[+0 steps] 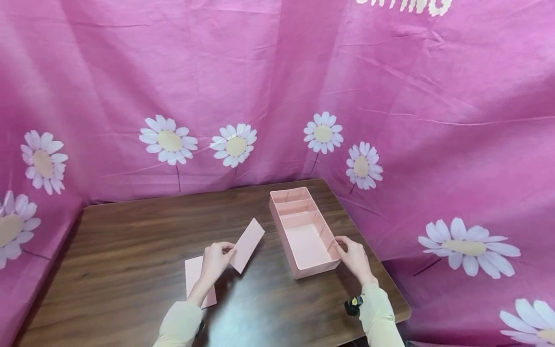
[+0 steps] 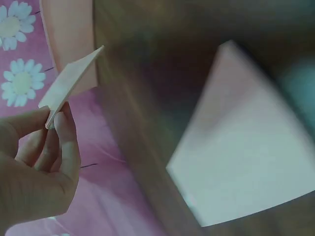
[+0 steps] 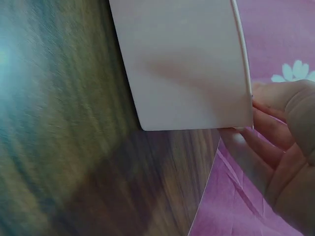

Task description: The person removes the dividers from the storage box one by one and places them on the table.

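Note:
My left hand (image 1: 216,262) pinches a thin pink divider panel (image 1: 248,245) by its lower edge, thumb on one face and fingertips on the other. The panel is tilted above the table; the left wrist view shows it nearly edge-on. Below the left forearm a second pink panel (image 1: 193,272) lies flat, partly hidden by the wrist. To the right stands a pink organizer box (image 1: 318,270), open at the top, with crosswise dividers towards its far end. My right hand (image 1: 355,258) grips this box at its near right corner, its fingers at the wall in the right wrist view (image 3: 280,137).
Everything stands on a dark wood-grain table (image 1: 130,241). Its right edge runs close beside the box and the right hand. A pink curtain (image 1: 260,72) with large daisies hangs behind the table and along both sides.

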A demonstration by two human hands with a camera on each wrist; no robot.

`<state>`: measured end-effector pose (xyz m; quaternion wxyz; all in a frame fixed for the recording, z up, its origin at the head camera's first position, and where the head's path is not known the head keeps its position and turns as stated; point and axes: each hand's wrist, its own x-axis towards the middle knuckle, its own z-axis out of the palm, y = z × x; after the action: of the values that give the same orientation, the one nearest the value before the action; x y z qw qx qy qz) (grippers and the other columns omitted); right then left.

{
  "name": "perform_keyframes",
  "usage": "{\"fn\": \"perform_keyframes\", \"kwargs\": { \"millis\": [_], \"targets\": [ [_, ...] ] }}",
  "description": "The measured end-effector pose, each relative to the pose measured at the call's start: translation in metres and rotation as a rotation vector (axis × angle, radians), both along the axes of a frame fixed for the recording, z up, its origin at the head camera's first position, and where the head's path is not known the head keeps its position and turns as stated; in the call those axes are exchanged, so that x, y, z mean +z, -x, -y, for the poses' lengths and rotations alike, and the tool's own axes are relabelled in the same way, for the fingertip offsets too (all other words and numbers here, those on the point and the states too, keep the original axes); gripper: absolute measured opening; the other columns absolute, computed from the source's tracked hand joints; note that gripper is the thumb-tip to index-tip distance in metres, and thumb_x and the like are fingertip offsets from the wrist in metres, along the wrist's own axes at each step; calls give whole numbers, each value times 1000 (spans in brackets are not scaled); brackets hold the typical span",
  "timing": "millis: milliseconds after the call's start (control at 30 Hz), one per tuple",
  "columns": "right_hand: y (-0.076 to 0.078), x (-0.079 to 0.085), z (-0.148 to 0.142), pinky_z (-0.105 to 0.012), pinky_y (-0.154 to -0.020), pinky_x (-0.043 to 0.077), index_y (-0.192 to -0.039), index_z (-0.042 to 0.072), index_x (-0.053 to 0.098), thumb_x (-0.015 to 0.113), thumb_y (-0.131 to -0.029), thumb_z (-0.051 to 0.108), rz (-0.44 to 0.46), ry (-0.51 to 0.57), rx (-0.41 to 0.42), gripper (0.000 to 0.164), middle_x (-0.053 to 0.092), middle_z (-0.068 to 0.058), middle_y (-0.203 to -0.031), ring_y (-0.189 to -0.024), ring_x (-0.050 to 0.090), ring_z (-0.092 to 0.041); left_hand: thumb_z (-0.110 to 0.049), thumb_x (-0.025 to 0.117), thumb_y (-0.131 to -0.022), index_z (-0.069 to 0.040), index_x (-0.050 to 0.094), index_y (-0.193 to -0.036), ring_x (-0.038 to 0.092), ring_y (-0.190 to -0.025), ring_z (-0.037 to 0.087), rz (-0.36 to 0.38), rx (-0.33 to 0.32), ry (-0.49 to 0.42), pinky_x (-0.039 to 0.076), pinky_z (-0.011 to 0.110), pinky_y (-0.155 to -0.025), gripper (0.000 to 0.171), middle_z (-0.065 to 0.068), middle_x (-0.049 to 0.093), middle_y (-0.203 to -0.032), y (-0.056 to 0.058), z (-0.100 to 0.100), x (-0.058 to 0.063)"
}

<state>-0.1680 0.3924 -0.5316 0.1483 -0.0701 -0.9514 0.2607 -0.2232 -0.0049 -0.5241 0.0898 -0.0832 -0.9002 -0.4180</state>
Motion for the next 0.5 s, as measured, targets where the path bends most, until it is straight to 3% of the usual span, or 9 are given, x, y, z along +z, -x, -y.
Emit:
{"fn": "perform_keyframes", "kwargs": {
  "millis": [167,367,500],
  "targets": [
    [-16,-4,0,-43,-78,54,-115,4,64,67,-85,20,-52,57,43,35,70,-16,-107,-94,67,-30,-12,69,-79,-8,74,-83,66,-63,13,100,12,-46,48,24,-61,8,4,72,-72,-16,6,-16],
    [-30,-7,7,-45,-86,52,-130,-4,49,75,-78,30,10,108,63,68,57,-27,-125,-99,66,-35,-10,68,-79,-5,72,-85,66,-64,13,164,20,-79,49,23,-61,9,8,71,-75,-32,11,-26],
    [-35,-9,12,-47,-91,49,-133,-3,46,78,-72,36,30,134,80,79,55,-27,-128,-102,65,-34,-6,67,-78,-1,69,-90,65,-57,11,208,7,-134,52,22,-57,14,11,71,-79,-41,13,-33]
  ]
}}
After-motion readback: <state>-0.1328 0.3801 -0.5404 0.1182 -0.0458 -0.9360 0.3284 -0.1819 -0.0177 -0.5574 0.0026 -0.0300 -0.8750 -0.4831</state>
